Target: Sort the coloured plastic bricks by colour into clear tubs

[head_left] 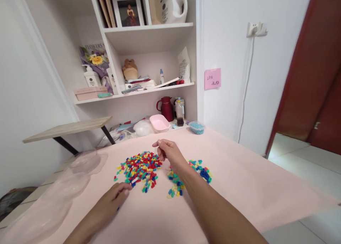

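My left hand (115, 198) rests low on the table, its fingers curled together at the near-left edge of a mixed-colour pile of small plastic bricks (142, 167). A small blue brick (118, 208) shows at the underside of that hand; the inside of the palm is hidden. My right hand (169, 153) hovers over the right edge of this pile, index finger stretched out and the other fingers loosely bent, nothing visible in them. Beneath my right forearm lies a second spread of bricks (177, 185), mostly green, yellow and blue, with a dark blue cluster (205, 174) at its right.
Clear plastic containers (64, 187) line the table's left side. At the back are a pink tray (160, 123), a tub of light-blue pieces (196, 127), a red jug (166, 109) and a bottle (179, 114). A small wooden stand (69, 127) rises at the left back, below shelves (149, 28).
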The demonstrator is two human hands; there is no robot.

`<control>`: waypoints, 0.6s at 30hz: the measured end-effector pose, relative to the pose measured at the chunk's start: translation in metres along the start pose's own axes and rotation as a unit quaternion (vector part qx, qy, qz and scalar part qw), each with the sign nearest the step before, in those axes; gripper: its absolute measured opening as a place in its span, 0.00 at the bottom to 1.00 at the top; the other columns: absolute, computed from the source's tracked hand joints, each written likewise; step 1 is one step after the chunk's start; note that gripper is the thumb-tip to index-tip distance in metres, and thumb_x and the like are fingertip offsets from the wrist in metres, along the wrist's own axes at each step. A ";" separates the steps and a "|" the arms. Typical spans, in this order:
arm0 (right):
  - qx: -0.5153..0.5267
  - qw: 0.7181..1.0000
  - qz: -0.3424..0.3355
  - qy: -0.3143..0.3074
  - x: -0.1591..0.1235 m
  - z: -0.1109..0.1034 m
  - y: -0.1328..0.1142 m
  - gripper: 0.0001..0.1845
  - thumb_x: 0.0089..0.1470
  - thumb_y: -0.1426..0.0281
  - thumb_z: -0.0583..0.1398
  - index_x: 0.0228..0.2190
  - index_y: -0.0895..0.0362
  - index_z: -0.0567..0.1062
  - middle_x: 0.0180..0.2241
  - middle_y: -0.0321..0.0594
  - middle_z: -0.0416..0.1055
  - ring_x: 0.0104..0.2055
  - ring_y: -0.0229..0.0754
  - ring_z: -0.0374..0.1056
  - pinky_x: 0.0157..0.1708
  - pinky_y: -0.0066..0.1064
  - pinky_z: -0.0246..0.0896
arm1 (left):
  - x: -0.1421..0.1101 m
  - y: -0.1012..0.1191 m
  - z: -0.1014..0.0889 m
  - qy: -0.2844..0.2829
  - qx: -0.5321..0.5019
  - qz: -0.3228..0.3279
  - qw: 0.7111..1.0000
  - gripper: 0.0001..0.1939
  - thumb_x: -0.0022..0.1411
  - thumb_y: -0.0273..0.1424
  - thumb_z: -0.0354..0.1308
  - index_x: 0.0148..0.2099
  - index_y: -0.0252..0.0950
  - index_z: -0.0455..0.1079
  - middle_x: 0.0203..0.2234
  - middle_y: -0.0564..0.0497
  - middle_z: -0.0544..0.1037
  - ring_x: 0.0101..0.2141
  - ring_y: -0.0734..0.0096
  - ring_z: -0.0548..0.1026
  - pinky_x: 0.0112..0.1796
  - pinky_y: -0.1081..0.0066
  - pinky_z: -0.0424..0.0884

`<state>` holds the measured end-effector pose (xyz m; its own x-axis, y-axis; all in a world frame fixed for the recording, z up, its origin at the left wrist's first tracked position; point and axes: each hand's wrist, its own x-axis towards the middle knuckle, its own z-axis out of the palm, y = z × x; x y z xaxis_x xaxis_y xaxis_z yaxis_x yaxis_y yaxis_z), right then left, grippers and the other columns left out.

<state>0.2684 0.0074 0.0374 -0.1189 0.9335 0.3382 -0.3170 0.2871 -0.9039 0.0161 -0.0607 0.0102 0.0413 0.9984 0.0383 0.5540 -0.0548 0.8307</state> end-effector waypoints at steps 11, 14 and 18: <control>-0.428 0.898 -0.008 -0.104 -0.002 -0.007 0.008 0.15 0.55 0.70 0.57 0.19 0.58 0.72 0.17 0.34 0.68 0.19 0.34 0.61 0.22 0.26 0.50 | -0.001 0.009 0.021 0.254 0.053 0.069 0.963 0.20 0.46 0.49 0.55 0.32 0.40 0.76 0.39 0.42 0.74 0.44 0.50 0.72 0.41 0.59 0.69; -0.461 0.876 -0.011 -0.142 -0.004 -0.010 0.002 0.16 0.50 0.71 0.62 0.14 0.58 0.71 0.15 0.34 0.67 0.20 0.35 0.61 0.24 0.27 0.49 | -0.027 0.006 0.011 0.224 0.118 0.048 0.966 0.19 0.50 0.52 0.53 0.23 0.43 0.71 0.27 0.46 0.75 0.33 0.53 0.74 0.35 0.61 0.68; -0.475 0.830 0.000 -0.292 -0.008 -0.007 -0.001 0.14 0.51 0.67 0.62 0.16 0.56 0.76 0.16 0.32 0.71 0.21 0.35 0.64 0.23 0.25 0.50 | -0.051 0.001 0.009 0.167 0.148 -0.022 0.975 0.21 0.46 0.55 0.59 0.17 0.44 0.66 0.19 0.48 0.75 0.28 0.52 0.74 0.31 0.63 0.65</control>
<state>0.2761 0.0011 0.0334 -0.6436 0.7490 0.1574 0.5340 0.5867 -0.6088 0.0218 -0.1118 0.0044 -0.2335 0.9460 0.2247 0.7666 0.0370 0.6410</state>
